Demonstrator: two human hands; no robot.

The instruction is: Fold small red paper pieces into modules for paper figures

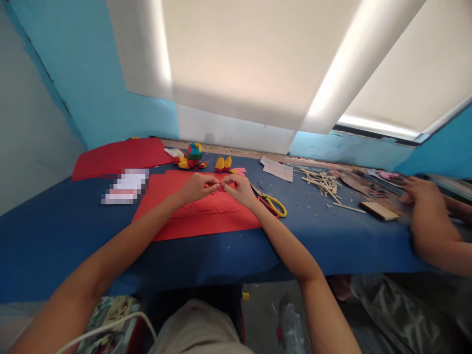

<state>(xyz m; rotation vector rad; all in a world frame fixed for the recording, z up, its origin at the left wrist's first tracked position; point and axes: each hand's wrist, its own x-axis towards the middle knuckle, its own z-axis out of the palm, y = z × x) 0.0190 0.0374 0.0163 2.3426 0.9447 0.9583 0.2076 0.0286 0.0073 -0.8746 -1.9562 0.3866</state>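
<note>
My left hand (201,187) and my right hand (239,189) meet fingertip to fingertip above a stack of red paper sheets (162,223). Both pinch a small piece of red paper (220,185), mostly hidden by the fingers. Small cut red paper pieces (223,207) lie on the sheets just below my hands. Beside my right wrist rest scissors (276,205) with yellow and red handles. Behind the hands stand small yellow-and-red folded-paper pieces (223,164) and a multicoloured folded-paper figure (193,155).
More red sheets (121,157) lie at the back left of the blue table (55,246), near a blurred-out white item (127,187). To the right are thin wooden sticks (320,183), a white paper (278,169) and a wooden block (379,210). Another person's arm (433,221) works at far right.
</note>
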